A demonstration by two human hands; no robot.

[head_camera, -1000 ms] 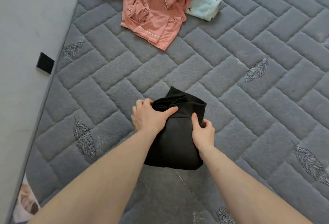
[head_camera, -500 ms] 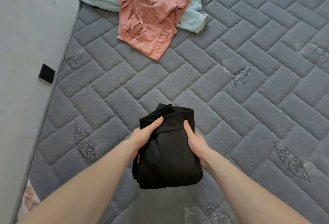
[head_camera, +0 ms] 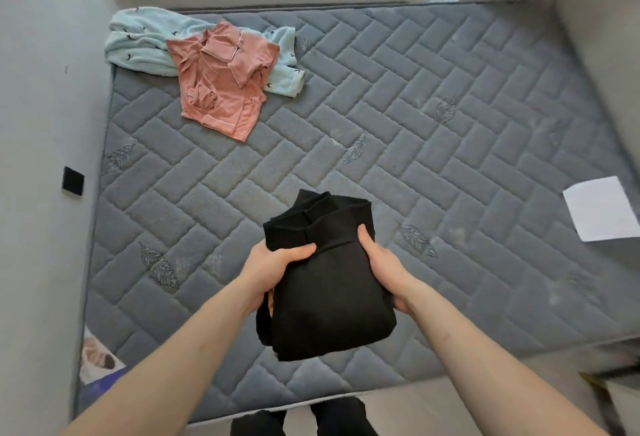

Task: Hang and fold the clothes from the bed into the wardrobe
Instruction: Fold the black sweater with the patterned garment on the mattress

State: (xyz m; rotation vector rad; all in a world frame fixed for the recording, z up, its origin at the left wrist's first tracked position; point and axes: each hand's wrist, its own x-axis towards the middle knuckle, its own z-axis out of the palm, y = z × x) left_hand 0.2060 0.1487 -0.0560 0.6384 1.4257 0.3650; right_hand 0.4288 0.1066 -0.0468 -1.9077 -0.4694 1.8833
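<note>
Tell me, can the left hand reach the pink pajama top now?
Probably not: the left hand and right hand both grip the folded black garment, and the pink pajama top lies far up the mattress.

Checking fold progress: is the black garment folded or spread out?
Folded. The black garment is a compact stacked bundle, layered edges visible at its top, gripped by the left hand and right hand.

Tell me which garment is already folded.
The black garment, gripped between left hand and right hand; the pink one and mint one lie crumpled.
</note>
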